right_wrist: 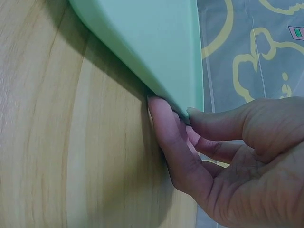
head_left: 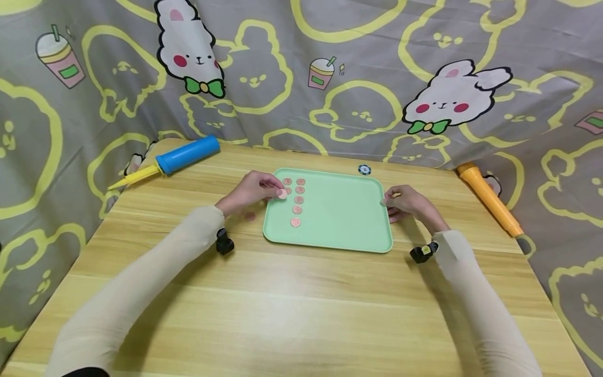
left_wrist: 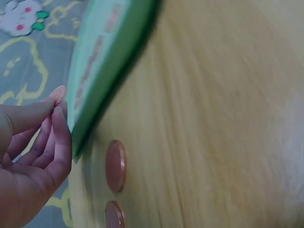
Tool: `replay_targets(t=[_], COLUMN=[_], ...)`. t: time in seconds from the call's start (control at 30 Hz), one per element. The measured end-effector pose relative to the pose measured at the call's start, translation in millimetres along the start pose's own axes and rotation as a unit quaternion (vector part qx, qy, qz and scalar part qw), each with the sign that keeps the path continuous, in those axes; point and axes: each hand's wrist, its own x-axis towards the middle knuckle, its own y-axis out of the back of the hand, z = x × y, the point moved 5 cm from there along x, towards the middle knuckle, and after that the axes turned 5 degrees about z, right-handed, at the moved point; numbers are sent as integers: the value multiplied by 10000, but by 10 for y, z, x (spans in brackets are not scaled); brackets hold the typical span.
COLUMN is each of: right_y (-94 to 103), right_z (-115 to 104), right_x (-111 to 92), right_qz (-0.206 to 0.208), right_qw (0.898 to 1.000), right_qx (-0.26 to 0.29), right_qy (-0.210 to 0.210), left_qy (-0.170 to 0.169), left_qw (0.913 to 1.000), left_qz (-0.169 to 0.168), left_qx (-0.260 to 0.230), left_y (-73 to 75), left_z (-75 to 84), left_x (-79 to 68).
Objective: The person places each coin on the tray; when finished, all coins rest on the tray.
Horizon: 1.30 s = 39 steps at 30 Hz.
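Note:
A pale green tray (head_left: 339,209) lies on the table with copper coins (head_left: 295,222) in two columns toward its left end. Above that end, my left hand (head_left: 252,191) pinches one copper coin (left_wrist: 58,94) between thumb and fingertips. Two more coins (left_wrist: 115,166) show on the wood beside the tray in the left wrist view; in the head view the forearm and hand partly cover that spot. At the opposite end my right hand (head_left: 406,201) grips the tray's rim, thumb on top and fingers against the outer side, as the right wrist view (right_wrist: 190,116) shows.
A blue and yellow hand pump (head_left: 188,155) lies at the back left. Behind the tray sits a dark poker chip (head_left: 365,169). An orange flashlight-shaped thing (head_left: 490,199) lies along the right edge. A patterned curtain (head_left: 358,78) hangs behind the table.

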Motion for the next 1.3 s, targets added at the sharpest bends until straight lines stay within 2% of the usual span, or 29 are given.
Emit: replay_targets(t=[0.2, 0.3, 0.63, 0.87, 1.17, 1.3], right_y=[-9, -20, -12, -23, -17, -15], right_z=[-1, -2, -22, -3, -8, -6], right_x=[6, 11, -14, 5, 12, 16], right_qz=[-20, -32, 17, -15, -57, -89], right_qw=[10000, 10000, 9999, 9999, 10000, 9999], right_qx=[82, 86, 136, 132, 54, 48], right_qy=[8, -7, -35, -2, 32, -18], left_qy=[-781, -986, -999, -1137, -1358, -1398], left_qw=[9941, 9909, 9885, 9816, 9766, 9779], left_qz=[98, 147, 211, 399, 473, 456], left_qx=[740, 901, 1113, 1481, 1598, 1484], left_y=[-81, -102, -141, -178, -193, -183], left_z=[49, 54, 97, 95, 125, 111], left_x=[49, 63, 54, 39, 16, 20])
